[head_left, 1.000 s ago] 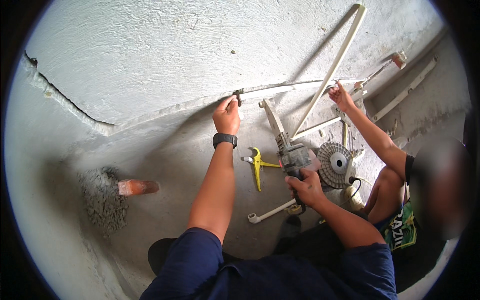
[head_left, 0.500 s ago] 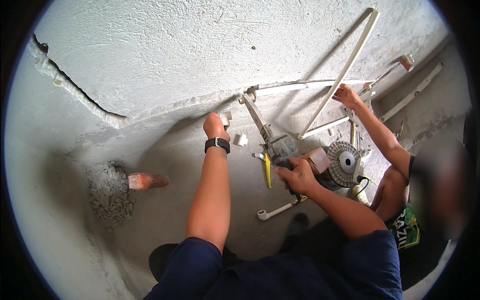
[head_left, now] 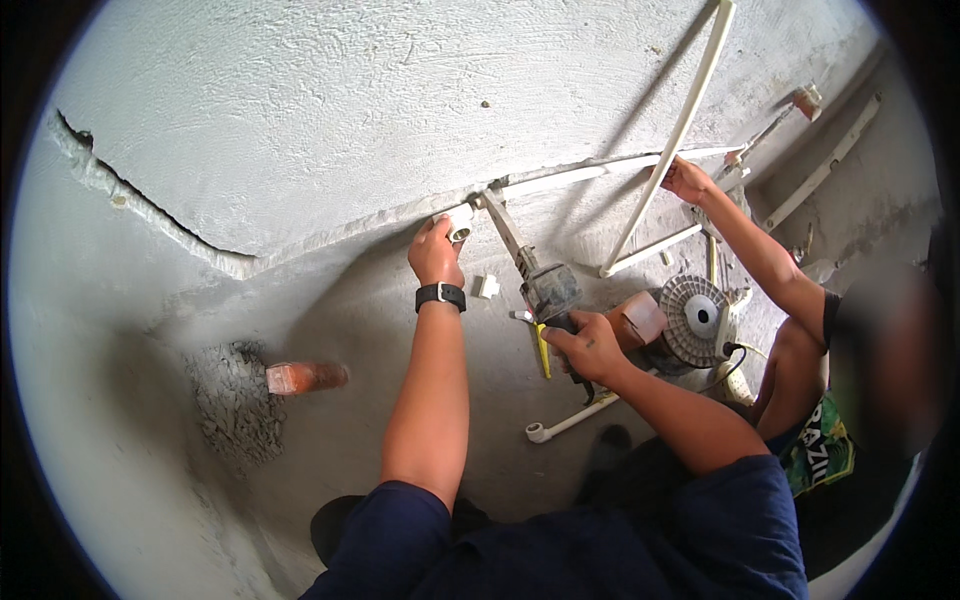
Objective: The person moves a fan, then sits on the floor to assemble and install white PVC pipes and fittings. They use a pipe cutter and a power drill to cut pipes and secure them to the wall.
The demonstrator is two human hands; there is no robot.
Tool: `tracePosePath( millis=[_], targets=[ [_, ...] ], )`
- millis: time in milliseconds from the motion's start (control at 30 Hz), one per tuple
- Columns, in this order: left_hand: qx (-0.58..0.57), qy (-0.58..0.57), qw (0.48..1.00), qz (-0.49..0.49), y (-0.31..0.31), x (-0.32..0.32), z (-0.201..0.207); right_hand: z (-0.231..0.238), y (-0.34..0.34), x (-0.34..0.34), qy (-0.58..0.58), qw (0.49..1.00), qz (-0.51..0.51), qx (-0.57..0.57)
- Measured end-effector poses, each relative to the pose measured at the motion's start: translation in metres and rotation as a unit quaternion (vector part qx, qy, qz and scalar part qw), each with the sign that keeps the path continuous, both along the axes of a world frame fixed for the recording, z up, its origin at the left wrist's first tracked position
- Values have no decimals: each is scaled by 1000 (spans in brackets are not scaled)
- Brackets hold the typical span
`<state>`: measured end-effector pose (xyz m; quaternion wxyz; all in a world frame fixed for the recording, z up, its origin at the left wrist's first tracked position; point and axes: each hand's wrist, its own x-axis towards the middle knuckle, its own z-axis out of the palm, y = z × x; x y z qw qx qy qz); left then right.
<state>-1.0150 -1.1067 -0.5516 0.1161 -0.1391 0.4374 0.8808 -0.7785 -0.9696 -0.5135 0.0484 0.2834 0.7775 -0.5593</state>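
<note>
Crouching at the foot of a rough plastered wall (head_left: 400, 110), a person in a dark blue top works where wall meets concrete floor (head_left: 350, 330). Much is hard to read: the far end of the tool's flat blade vanishes behind the pipe end at the wall groove, and the co-worker at right is blurred and cut by the rim of the view, only a forearm and a hand (head_left: 688, 180) showing clearly on the horizontal white pipe (head_left: 560, 178) that runs along the wall's base.

At the wall groove, the left hand (head_left: 435, 255) (a black watch on its wrist) closes its fingertips on a small white pipe fitting (head_left: 460, 222), holding it against the wall just beside the pipe's end. Below the wall and to the right of that fitting, the right hand (head_left: 585, 345) wraps fully around the handle of a grey pipe-welding tool (head_left: 545, 285), whose long blade slants up towards the fitting and ends beside it; whether they touch cannot be made out.

A second small white fitting (head_left: 487, 286) lies on the floor between the two hands. A brick (head_left: 300, 377) rests beside a mortar heap (head_left: 235, 405), well left of the wall corner. A round fan-like machine (head_left: 695, 320) sits right of the tool.
</note>
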Motion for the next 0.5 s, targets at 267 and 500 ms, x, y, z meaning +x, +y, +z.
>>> tracePosePath(
  millis=[267, 500],
  targets=[
    [5, 3, 1000, -1, 6, 0, -2, 8, 5, 3, -2, 1000, 10, 26],
    [15, 35, 999, -10, 13, -1, -11, 13, -3, 3, 10, 997, -24, -74]
  ],
)
